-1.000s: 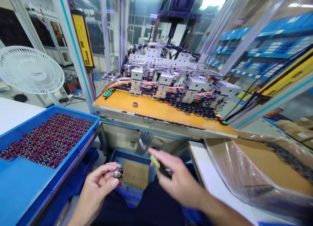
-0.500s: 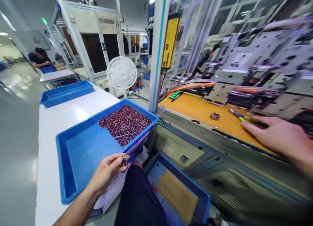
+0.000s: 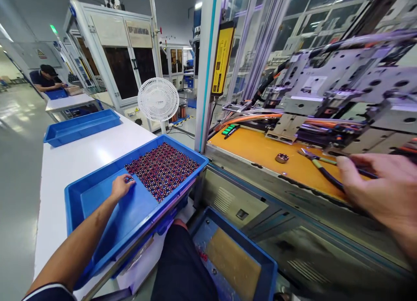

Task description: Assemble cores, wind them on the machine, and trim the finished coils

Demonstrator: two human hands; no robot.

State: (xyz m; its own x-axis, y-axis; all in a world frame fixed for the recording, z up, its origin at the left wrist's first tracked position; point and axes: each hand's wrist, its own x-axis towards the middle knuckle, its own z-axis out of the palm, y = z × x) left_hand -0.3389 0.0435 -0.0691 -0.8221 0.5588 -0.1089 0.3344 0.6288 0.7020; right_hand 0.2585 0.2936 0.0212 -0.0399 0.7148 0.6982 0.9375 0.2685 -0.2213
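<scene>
My left hand (image 3: 121, 187) reaches into a blue tray (image 3: 93, 244). Its fingertips pinch a small round part (image 3: 129, 178) with dark and coppery spots, at the left edge of a dense layer of similar parts (image 3: 164, 168). Over the orange work surface (image 3: 252, 149), my right hand (image 3: 374, 183) has thumb and fingers apart beside a pair of pliers (image 3: 315, 159). The pliers lie with their handles spread; one handle passes behind the thumb, and whether it is touched is unclear. Left of the pliers sits a single copper-coloured round part (image 3: 282, 158).
Machine fixtures (image 3: 302, 103) with orange cables stand behind the orange surface. A white fan (image 3: 158, 99) is beyond the tray. Another blue tray (image 3: 83, 126) lies on the white table; a blue bin (image 3: 272, 270) holds cardboard below. A person (image 3: 48, 79) sits far left.
My left hand has moved forward, from the tray's near edge to the layer of parts, with the small part. My right hand's fingers have spread, and the pliers' handles now show apart.
</scene>
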